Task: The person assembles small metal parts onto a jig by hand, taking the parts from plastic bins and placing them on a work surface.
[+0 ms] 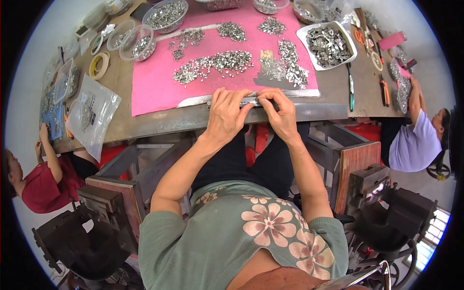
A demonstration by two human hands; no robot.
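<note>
At the table's near edge my left hand [226, 112] and my right hand [280, 114] are close together, fingers pinched. Between their fingertips is a slim silver metal piece [250, 101], mostly covered by the fingers, so its exact kind does not show. Just beyond the hands lies a pink ribbed mat [153, 92]. Loose small metal pieces [212, 65] are spread on it in a wide heap. To the right of that are thin silver pins [272, 67] on a grey plate and another heap of metal pieces [296, 72].
A white tray of metal parts [330, 46] stands at right, near orange-handled pliers [384, 92] and a green-handled tool [351, 89]. Plastic tubs [137, 43], tape [99, 65] and a clear bag [92, 108] lie left. Co-workers [41, 186] [415, 140] sit at both sides.
</note>
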